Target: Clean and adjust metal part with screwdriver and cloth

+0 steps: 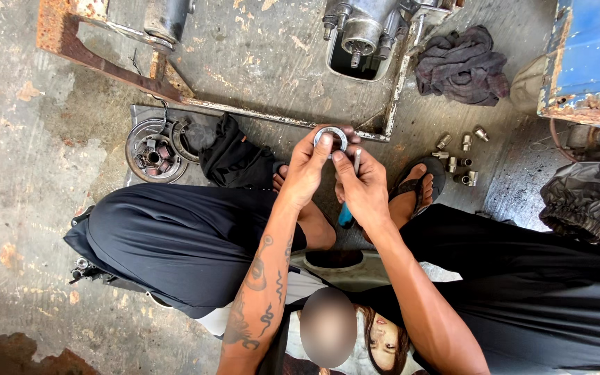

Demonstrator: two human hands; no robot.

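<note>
Left hand: your fingers pinch the metal ring.
Right hand: closed on the blue-handled tool, thumb against ring.
Ring: held above the concrete floor.
Risk: an oily slip could drop it among the loose sockets.

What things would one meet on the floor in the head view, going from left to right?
Round metal disc part → black cloth → metal ring held in both hands → small metal fittings → blue metal body.
</note>
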